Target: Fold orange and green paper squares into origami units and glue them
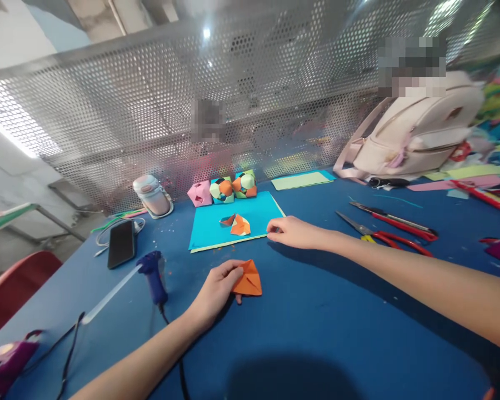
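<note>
My left hand (223, 280) pinches a folded orange paper piece (250, 279) between thumb and fingers, just above the blue table. Its flaps are creased to a centre slit. My right hand (289, 230) rests by the right front edge of a bright blue paper sheet (204, 222), fingers curled toward the thumb; whatever they hold, if anything, is hidden. On that sheet, between both hands and farther off, lies a partly folded orange and white paper piece (240, 225). Behind it stand a pink paper ball (200, 193) and two multicoloured paper balls (221, 190).
A blue glue gun (153, 275) with a glue stick and cord lies left, near a phone (121, 243) and a cup (152, 195). Scissors (369, 232) and a red cutter (400, 222) lie right. A backpack (425, 133) stands against the perforated metal screen (150, 111).
</note>
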The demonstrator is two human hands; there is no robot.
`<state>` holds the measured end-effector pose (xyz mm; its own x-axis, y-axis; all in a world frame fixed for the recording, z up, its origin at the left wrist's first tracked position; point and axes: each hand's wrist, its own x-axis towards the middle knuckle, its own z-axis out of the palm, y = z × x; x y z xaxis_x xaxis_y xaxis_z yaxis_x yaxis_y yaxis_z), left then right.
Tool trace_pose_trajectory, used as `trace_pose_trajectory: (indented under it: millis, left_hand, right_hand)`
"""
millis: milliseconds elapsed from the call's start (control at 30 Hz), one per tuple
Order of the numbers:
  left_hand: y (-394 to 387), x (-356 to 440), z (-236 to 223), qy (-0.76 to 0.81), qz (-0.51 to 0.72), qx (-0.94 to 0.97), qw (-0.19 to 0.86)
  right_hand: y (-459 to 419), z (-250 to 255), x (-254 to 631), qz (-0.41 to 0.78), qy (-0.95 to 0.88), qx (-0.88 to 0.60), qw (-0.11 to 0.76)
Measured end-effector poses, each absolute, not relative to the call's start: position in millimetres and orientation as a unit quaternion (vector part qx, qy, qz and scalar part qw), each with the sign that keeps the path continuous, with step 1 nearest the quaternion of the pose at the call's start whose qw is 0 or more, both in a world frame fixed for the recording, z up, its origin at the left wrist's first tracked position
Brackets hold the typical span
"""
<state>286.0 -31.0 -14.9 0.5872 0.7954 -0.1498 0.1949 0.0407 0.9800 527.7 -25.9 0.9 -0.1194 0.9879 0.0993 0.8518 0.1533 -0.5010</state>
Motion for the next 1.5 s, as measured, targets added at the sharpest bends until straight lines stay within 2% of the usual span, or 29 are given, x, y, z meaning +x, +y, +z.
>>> trace_pose_trajectory:
  millis: [367,733,1067,1233,1500]
  left_hand:
    - [4,260,-5,0.473,0.316,0.666,0.482]
    - [-7,254,-4,0.485,0.324,0.639,0.501]
    - [-21,232,-2,0.483,0.345,0.585,0.553]
    - [-16,229,-7,0.465,0.354,0.594,0.553]
    - [-5,237,-17,0.468,0.340,0.626,0.522]
  right_hand:
    - [48,-7,511,0.115,-0.724,-0.617,0.287]
    - [82,-14,474,0.114,-0.774,-0.552,0.288]
    - [-2,16,490,0.159,-0.739,-0.577,0.309]
    - [-62,21,480,0.275,-0.748,-0.540,0.271]
    - [-83,16,453,0.252,-0.833,-0.432,0.237]
